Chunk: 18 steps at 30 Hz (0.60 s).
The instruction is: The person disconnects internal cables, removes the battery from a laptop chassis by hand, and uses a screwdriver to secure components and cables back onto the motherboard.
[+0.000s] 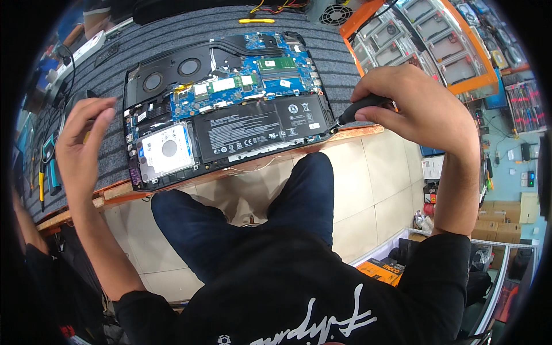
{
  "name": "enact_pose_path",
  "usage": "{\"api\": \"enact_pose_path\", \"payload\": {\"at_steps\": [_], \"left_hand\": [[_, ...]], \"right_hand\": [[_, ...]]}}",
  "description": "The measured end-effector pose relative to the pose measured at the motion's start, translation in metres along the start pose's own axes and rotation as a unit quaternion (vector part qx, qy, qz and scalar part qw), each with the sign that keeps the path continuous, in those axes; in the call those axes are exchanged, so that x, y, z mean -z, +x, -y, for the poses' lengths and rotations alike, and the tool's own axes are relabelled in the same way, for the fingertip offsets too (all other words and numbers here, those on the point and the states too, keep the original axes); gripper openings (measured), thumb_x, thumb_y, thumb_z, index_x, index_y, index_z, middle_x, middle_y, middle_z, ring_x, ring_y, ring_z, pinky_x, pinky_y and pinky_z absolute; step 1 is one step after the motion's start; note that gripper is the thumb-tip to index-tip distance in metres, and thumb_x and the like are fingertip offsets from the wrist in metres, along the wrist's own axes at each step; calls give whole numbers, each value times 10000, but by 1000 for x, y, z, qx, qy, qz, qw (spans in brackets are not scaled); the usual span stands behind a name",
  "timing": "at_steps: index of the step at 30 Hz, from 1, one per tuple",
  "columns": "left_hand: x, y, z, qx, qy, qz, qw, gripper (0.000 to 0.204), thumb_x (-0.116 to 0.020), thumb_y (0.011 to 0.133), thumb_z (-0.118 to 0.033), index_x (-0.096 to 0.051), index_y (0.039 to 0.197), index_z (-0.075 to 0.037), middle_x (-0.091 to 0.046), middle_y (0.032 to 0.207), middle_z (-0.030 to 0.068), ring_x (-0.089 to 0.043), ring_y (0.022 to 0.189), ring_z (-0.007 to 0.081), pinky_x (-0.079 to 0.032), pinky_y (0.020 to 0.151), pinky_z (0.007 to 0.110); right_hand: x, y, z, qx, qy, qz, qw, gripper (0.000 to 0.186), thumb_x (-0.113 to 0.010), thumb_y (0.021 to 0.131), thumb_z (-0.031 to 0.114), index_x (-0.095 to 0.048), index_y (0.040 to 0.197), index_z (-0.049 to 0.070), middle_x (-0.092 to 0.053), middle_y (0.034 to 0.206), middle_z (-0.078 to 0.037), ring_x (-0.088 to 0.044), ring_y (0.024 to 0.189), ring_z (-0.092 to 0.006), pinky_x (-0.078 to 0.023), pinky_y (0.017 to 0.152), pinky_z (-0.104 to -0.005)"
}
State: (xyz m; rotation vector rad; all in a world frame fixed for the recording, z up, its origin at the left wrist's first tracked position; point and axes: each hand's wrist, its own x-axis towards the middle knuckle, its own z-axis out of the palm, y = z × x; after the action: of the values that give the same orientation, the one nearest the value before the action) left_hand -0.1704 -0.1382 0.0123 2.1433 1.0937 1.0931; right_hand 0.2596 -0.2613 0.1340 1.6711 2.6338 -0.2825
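Observation:
An opened laptop (227, 121) lies on the ridged grey mat, showing a blue circuit board (190, 103), two fans, a black battery (241, 129) and a silver hard drive (167, 149). My right hand (417, 112) grips a black screwdriver (362, 109), its tip at the battery's lower right corner, on the laptop's front edge. My left hand (86, 129) hovers just off the laptop's left side, fingers loosely bent and apart, holding nothing that I can see.
An orange-framed parts organizer (480, 86) stands at upper right, beside a loose fan (336, 16). Tools (41, 184) lie at far left, near another person's arm (26, 218). My legs are below the wooden bench edge (356, 133); an open drawer of boxes (382, 267) is at lower right.

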Motion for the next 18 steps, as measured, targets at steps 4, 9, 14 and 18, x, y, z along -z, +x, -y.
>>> {"api": "enact_pose_path", "payload": {"at_steps": [4,9,14,18], "left_hand": [[21,-2,28,54,-18,-58,997,198,-690,975,-32,-718,1162,24,-705,1099,62,-645,1050,118,-484,957,244],[43,11,53,107,-2,-98,989,239,-678,998,-58,-694,1214,41,-721,1159,92,-671,1091,134,-490,1001,254],[62,37,67,78,109,-107,985,261,-706,990,-167,-746,1203,-23,-733,1170,49,-669,1100,135,-479,988,257],[66,83,73,2,227,-81,970,225,-713,951,-154,-773,1140,-48,-763,1078,98,-704,1027,173,-531,924,300]], "right_hand": [[-2,-2,-16,3,5,-21,1000,197,-732,894,141,-703,990,-28,-715,893,-189,-697,820,-353,-537,747,-394],[-23,-6,-66,-120,30,-126,984,293,-734,940,240,-714,1087,-13,-737,897,-136,-723,828,-243,-538,747,-355],[-111,9,-115,-249,160,-327,897,350,-746,959,281,-718,1149,-12,-763,1013,-136,-723,964,-189,-527,850,-297],[-172,11,-139,-249,199,-414,852,332,-720,988,268,-726,1182,-1,-744,1113,-120,-658,1055,-174,-485,949,-300]]}}
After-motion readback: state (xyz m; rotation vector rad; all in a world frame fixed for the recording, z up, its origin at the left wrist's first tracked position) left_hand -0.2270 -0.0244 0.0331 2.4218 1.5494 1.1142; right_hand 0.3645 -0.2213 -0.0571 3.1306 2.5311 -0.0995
